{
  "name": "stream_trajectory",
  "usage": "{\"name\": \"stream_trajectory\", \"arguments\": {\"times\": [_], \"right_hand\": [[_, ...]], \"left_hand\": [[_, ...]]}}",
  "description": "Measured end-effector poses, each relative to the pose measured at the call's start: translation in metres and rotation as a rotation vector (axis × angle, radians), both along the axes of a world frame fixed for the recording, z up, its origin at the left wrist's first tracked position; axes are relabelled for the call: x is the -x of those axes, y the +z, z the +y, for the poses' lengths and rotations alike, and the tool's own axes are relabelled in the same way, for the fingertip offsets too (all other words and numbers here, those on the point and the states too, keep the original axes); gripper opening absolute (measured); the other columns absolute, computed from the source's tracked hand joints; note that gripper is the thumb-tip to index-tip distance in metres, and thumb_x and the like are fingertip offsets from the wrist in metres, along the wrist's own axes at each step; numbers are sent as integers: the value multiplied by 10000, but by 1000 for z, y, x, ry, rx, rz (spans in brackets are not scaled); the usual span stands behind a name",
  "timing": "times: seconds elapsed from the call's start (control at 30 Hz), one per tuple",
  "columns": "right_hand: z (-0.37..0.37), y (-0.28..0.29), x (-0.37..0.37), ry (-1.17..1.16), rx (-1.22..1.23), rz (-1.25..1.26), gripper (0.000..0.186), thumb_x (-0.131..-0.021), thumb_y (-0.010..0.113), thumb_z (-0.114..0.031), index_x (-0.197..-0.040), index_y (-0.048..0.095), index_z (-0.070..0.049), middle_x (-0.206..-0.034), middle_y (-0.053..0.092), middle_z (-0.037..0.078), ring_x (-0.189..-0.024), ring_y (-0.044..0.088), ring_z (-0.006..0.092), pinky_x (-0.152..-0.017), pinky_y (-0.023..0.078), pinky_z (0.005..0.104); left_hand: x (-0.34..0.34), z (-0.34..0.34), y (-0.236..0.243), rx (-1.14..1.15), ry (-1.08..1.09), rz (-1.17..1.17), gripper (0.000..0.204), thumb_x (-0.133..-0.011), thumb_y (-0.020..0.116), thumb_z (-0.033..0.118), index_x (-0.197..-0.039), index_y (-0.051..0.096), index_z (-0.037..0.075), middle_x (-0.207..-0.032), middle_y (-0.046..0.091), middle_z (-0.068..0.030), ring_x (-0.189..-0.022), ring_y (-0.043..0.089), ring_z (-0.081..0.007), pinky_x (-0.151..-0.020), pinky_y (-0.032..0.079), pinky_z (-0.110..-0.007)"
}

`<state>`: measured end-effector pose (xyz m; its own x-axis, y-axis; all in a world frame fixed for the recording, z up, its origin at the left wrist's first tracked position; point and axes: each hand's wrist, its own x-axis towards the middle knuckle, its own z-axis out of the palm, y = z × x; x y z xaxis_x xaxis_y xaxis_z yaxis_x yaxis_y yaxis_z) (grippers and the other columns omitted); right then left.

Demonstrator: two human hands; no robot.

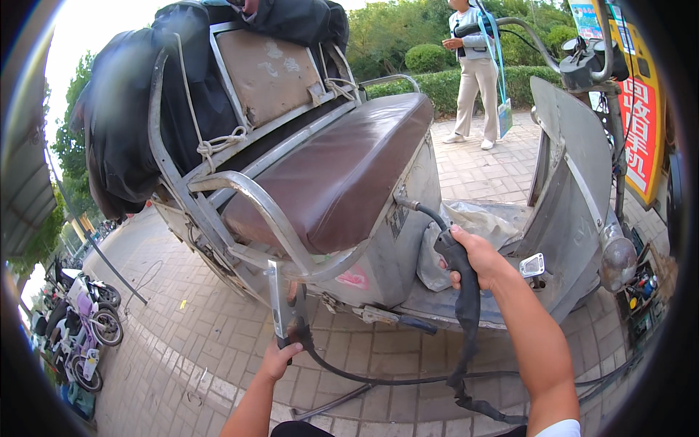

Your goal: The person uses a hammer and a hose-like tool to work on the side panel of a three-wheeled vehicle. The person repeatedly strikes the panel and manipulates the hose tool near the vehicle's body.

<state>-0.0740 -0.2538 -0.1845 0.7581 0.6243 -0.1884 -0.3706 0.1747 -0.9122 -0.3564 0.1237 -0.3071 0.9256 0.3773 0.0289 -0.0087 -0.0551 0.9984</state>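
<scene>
Black hose [466, 306] was clenched in the right hand [477, 258], its nozzle apparently still seated at the grey scooter's [408, 189] side port, while the left hand [280, 357] gripped a metal tool [280, 306] below, work unfinished.

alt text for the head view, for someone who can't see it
A person's right hand grips a black hose handle beside a grey scooter with a brown seat; the left hand holds the hose's lower end. Another person stands on the paving behind.

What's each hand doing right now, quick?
Left hand: closed on a flat metal bar.
Right hand: closed around a black hose.
</scene>
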Motion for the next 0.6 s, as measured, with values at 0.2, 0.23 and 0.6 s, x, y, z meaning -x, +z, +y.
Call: {"name": "stream_trajectory", "arguments": {"times": [0.2, 0.23, 0.6], "right_hand": [[1, 1, 0, 58, -17, -29, 427, -1050, 415, -473, -1009, 535, -65, -788, 623, 116, -459, 551, 180, -417, 482, 369], [0, -2, 0, 72, -21, -41, 428, -1052, 410, -468, -1026, 529, -57, -808, 625, 131, -460, 550, 188, -423, 483, 376], [-8, -51, 55, -92, -193, -86, 364, -1052, 461, -403, -1032, 485, -40, -833, 612, 117, -480, 576, 178, -431, 490, 323]], "left_hand": [[5, 32, -2, -67, -37, 63, 685, -810, 725, 247, -1373, 508, -78, -1217, 661, -154, -1120, 631, -238, -1009, 466, -372], [3, 36, 0, -85, -54, 63, 697, -809, 729, 249, -1381, 500, -78, -1218, 658, -151, -1122, 628, -240, -1009, 466, -375], [4, 5, 33, -83, 103, 97, 754, -828, 751, 325, -1410, 468, -61, -1167, 663, -127, -1044, 611, -194, -942, 470, -341]]}}
